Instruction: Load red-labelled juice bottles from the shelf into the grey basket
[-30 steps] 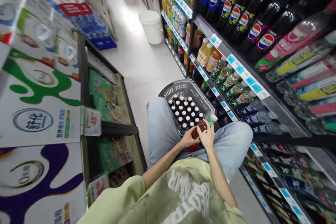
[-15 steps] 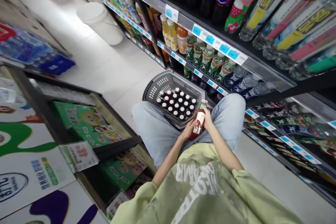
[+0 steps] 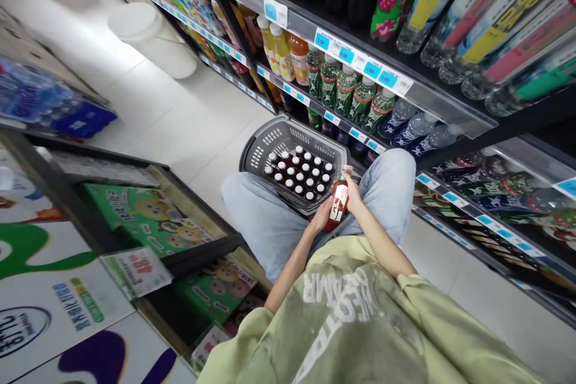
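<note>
Between my knees I hold a bottle (image 3: 339, 201) of dark red-brown drink with a pale label and a green band at its neck. Its base is toward me and its cap end leans toward the basket. My left hand (image 3: 323, 216) is wrapped round its lower left side. On the upper right side, near the neck, my right hand (image 3: 353, 192) grips it. Just beyond stands a grey plastic basket (image 3: 257, 155) on the floor, with several dark white-capped bottles (image 3: 299, 174) upright in rows. My fingertips are partly hidden by the bottle.
Drinks shelves (image 3: 288, 85) run along the right, with green-labelled bottles (image 3: 345, 93) low down and soda bottles (image 3: 477, 30) above. A display rack with green boxes (image 3: 141, 210) borders the left. A white bucket (image 3: 148, 36) stands farther up the aisle floor (image 3: 211, 114).
The view has shifted slightly, so the shelves and basket sit a little farther left. Both hands keep hold of the bottle, nearly unmoved over my lap.
</note>
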Demonstrator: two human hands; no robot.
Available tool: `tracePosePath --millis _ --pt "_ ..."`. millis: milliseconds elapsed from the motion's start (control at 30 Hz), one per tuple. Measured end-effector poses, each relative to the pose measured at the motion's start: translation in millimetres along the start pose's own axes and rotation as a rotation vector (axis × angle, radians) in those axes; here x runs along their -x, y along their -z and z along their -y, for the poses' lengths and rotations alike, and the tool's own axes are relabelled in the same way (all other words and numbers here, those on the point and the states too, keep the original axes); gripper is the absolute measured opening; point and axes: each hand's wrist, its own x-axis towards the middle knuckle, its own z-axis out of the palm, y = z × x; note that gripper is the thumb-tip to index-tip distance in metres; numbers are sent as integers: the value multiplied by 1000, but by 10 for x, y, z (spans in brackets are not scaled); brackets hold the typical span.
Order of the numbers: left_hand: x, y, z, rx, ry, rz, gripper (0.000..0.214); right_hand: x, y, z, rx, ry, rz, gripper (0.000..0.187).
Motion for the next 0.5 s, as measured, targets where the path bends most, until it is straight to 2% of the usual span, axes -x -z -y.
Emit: tracePosePath --millis 233,500 --pt "72 17 -131 -361 6 -73 79 -13 -1 -62 93 104 -43 41" --pt "109 -30 -219 -423 14 -82 69 19 -23 -47 93 119 -57 40"
